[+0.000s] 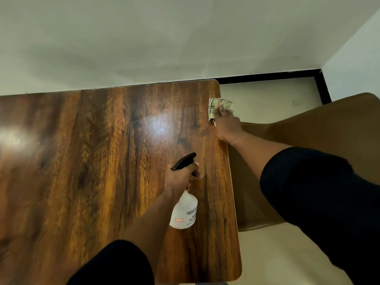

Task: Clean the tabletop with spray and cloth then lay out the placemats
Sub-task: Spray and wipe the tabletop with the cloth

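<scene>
A glossy dark wooden tabletop fills the left and middle of the head view. My left hand grips the neck of a white spray bottle with a black trigger head, held above the table's right half. My right hand holds a pale checked cloth at the table's right edge, near the far right corner. Part of the cloth hangs past the edge. No placemats are in view.
A brown chair stands close against the table's right side, under my right arm. A pale wall runs along the table's far edge. Light tiled floor with a black skirting lies beyond the far right corner.
</scene>
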Action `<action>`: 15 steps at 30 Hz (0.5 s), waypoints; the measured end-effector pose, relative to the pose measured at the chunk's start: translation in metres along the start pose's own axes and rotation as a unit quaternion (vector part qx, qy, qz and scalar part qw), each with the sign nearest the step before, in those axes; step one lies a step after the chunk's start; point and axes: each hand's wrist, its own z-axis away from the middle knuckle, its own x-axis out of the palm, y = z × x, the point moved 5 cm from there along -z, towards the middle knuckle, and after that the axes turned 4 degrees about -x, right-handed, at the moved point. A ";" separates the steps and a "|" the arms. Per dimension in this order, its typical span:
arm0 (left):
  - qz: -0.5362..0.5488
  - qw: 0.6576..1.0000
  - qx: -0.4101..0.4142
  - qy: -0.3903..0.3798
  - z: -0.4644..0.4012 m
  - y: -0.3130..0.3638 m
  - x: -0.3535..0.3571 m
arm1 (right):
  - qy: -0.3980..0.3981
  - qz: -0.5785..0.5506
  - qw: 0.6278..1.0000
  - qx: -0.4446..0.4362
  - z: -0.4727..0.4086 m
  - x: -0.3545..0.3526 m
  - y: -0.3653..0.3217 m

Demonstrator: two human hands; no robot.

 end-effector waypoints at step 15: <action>-0.020 0.999 -0.025 -0.005 0.042 -0.034 0.006 | 0.012 -0.103 0.993 0.059 0.183 0.093 -0.027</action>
